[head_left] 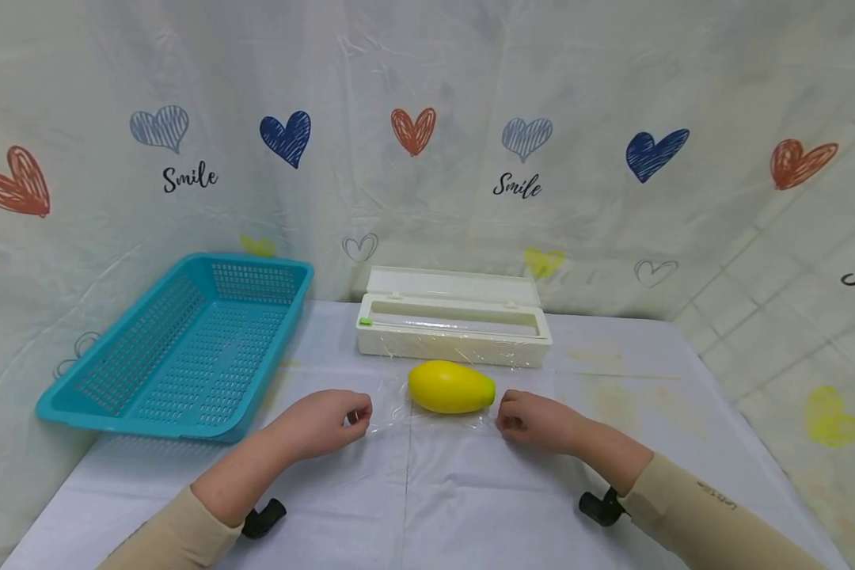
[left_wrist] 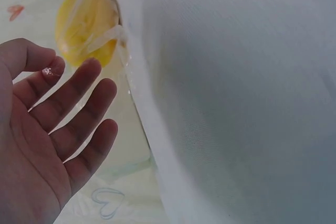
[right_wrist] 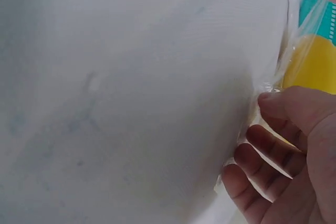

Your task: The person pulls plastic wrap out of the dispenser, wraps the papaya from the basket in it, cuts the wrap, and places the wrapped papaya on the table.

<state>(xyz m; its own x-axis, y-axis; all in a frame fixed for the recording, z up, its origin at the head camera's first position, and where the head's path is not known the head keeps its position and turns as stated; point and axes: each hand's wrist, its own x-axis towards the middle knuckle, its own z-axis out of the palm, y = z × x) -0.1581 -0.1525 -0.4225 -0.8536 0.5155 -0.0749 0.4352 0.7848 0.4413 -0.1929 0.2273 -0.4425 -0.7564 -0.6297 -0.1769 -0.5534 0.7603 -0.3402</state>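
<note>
A yellow oval fruit [head_left: 447, 387] with a green tip, perhaps a papaya, lies on its side at the table's middle. Clear cling film [head_left: 390, 402] runs beneath and around it, toward both hands; its full outline is hard to see. To the fruit's left, my left hand [head_left: 325, 422] pinches a film edge between thumb and forefinger. In the left wrist view that hand's other fingers [left_wrist: 79, 124] are spread and loosely bent. My right hand [head_left: 537, 422], close by the green tip, pinches the film on its side, thumb [right_wrist: 289, 102] against forefinger.
Behind the fruit stands a white cling film dispenser box [head_left: 456, 350], its lid [head_left: 452, 285] raised and a roll inside. A blue perforated basket [head_left: 256, 380] sits at the left. White cloth covers the table [head_left: 463, 507]; a heart-printed curtain [head_left: 427, 206] hangs behind.
</note>
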